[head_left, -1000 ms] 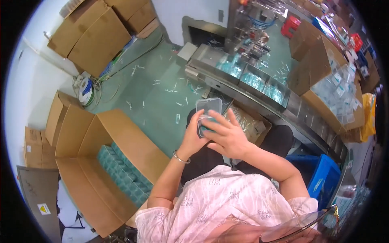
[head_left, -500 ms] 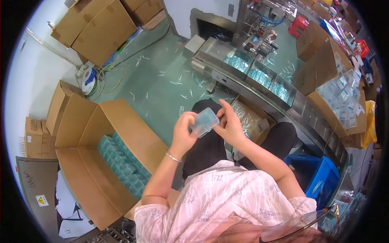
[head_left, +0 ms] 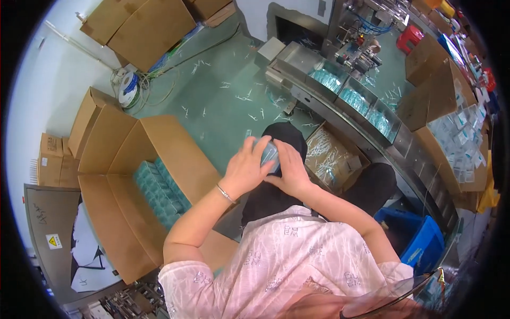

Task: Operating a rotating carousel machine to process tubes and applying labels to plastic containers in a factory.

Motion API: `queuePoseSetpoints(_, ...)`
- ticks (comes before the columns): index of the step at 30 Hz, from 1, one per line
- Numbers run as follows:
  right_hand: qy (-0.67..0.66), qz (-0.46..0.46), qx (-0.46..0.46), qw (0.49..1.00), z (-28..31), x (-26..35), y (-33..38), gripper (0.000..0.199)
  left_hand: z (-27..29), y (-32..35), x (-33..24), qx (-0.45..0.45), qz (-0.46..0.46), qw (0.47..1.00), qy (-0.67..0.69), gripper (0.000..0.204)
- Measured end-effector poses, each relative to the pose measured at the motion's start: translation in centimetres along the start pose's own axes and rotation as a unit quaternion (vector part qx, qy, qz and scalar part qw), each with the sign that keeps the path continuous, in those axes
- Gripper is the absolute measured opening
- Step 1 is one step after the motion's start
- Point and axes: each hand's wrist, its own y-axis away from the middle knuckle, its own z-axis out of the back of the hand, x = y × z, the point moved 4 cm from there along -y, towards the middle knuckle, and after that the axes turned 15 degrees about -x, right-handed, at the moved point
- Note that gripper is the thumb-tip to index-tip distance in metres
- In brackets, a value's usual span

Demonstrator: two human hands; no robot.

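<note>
Above my dark-trousered knees is a small, clear bluish plastic box [head_left: 270, 154], partly covered by my fingers. My left hand [head_left: 245, 169] wraps round its left side, fingers over the top. Against its right side presses my right hand [head_left: 292, 171], which also grips it. What the box contains, if anything, I cannot make out. To the left, a large open cardboard carton [head_left: 183, 151] holds rows of similar greenish boxes [head_left: 156, 189].
A metal machine counter [head_left: 324, 111] runs along the right, with bins of teal-wrapped pieces [head_left: 355, 100]. Below it sits a carton of loose white picks [head_left: 323, 151]. A blue crate [head_left: 425, 242] stands by my right side. Another carton [head_left: 419, 114] of clear boxes is farther right.
Both hands have closed round the plastic box; before, my left hand held it and my right fingers were at its edge. The whole view has shifted slightly.
</note>
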Motion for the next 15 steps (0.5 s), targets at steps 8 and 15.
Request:
queuePoseSetpoints(8, 0.045, 0.038, 0.027, 0.998, -1.0, 1.3, -0.4, 0.087, -0.7, 0.1, 4.3, 0.05, 0.073, 0.978, 0.191, 0.05)
queuePoseSetpoints(15, 0.046, 0.047, 0.064, 0.996, -1.1, 1.4, -0.4, 0.091, -0.8, 1.6, 4.0, 0.059, 0.05, 0.983, 0.167, 0.067)
